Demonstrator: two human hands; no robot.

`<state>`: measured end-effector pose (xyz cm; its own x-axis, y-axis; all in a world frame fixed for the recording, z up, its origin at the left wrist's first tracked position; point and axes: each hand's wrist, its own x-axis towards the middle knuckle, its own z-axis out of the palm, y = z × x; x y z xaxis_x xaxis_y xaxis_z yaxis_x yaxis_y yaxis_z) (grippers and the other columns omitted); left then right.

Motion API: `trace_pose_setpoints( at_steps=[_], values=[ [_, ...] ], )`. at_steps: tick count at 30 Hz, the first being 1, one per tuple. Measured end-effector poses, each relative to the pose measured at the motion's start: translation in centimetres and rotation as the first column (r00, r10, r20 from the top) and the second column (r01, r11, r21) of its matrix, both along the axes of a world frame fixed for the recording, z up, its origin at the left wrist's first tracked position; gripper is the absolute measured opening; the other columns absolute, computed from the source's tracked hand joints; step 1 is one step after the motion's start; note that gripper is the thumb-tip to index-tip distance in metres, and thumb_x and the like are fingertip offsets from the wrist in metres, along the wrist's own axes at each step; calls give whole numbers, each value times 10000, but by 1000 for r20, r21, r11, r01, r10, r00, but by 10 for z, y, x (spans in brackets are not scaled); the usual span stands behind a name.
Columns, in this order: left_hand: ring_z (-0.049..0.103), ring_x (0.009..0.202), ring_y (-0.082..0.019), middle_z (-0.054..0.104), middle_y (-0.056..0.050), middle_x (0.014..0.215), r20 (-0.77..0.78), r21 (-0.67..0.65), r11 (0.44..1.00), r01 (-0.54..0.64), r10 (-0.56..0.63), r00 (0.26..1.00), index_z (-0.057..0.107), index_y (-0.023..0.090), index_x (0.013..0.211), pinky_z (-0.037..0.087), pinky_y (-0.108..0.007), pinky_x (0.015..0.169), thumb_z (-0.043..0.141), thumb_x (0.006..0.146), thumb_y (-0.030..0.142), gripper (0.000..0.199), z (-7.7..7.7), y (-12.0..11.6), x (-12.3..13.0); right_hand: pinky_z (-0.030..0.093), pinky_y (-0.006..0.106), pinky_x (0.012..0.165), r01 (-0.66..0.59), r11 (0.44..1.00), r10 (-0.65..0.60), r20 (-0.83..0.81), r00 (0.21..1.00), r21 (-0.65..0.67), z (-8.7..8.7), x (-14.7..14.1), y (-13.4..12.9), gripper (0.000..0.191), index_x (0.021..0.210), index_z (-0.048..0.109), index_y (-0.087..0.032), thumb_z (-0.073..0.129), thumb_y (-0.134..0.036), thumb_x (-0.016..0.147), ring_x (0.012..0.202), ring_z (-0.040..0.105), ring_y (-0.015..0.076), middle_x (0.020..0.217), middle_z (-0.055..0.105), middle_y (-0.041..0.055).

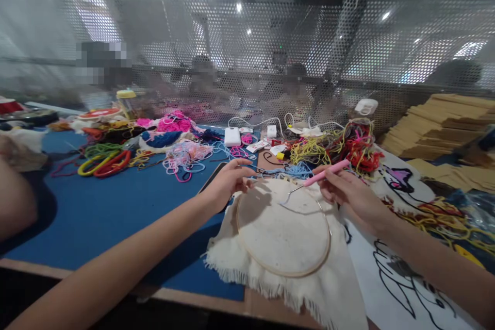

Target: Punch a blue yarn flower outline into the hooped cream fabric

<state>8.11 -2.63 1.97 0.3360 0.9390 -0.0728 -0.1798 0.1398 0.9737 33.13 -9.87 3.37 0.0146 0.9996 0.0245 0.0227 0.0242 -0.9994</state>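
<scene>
My right hand point(346, 191) grips the pink handle of a punch needle point(319, 175), above the upper right of an embroidery hoop point(328, 252). The needle's thin metal shaft slants down to the left, and a pale blue strand shows near its tip. Cream fabric point(266, 232) is stretched in the hoop, its fringed edge spreading over the table's front. My left hand point(232, 180) hovers at the hoop's upper left rim, fingers loosely bent and apart, with nothing visible in them. Whether it touches the rim I cannot tell.
Tangled yarn point(187, 157) lies across the back of the blue table point(154, 211), near red-handled scissors point(112, 164) and a white box-like device point(232, 137). On the right are a line drawing point(371, 289) and stacked brown sheets point(436, 124). Another person's arm point(15, 191) is at left.
</scene>
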Motion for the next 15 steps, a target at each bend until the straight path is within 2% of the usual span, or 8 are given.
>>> trace_pose_setpoints(
  at_steps=[4, 6, 8, 10, 12, 15],
  values=[
    [558, 528, -97, 624, -19, 775, -147, 101, 992, 75, -60, 987, 574, 180, 870, 388, -194, 438, 576, 661, 68, 236, 2, -6, 1, 395, 271, 490, -25, 999, 25, 3, 1000, 21, 13, -2, -2, 292, 891, 570, -206, 494, -481, 826, 536, 452, 128, 705, 567, 25],
    [559, 550, -98, 614, -18, 764, -190, 115, 987, 111, -87, 978, 589, 168, 813, 387, -193, 451, 551, 658, 59, 193, 4, -10, 3, 401, 285, 488, -32, 998, 33, -12, 999, 46, 18, -7, -3, 284, 861, 554, -214, 427, -468, 848, 529, 453, 138, 708, 579, 42],
    [559, 557, -98, 613, -21, 748, -193, 91, 986, 139, -120, 974, 598, 158, 774, 390, -192, 462, 542, 652, 58, 167, 4, -11, 4, 395, 285, 479, -69, 997, 71, -49, 996, 41, 17, -15, -1, 271, 812, 539, -213, 401, -443, 852, 517, 450, 142, 661, 567, 42],
    [551, 543, -92, 617, -27, 745, -155, 3, 986, 165, -163, 974, 602, 151, 761, 393, -189, 463, 550, 639, 60, 161, 0, -10, 5, 392, 270, 496, -183, 983, 183, -88, 979, 2, 5, -24, 5, 237, 769, 533, -198, 437, -405, 834, 531, 461, 135, 628, 556, 28],
    [529, 510, -76, 612, -24, 726, -112, -112, 979, 169, -182, 977, 599, 147, 756, 397, -181, 464, 571, 622, 61, 162, -5, -8, 6, 378, 241, 513, -284, 957, 280, -72, 957, -50, -14, -30, 15, 194, 733, 521, -179, 511, -365, 788, 530, 458, 112, 590, 522, -4],
    [514, 489, -72, 595, -15, 699, -120, -187, 971, 151, -175, 977, 581, 152, 753, 401, -180, 469, 597, 613, 71, 162, -8, -4, 6, 340, 215, 478, -320, 939, 317, -40, 948, -128, -40, -36, 33, 178, 729, 472, -191, 520, -357, 772, 492, 411, 93, 560, 453, -50]
  ],
)
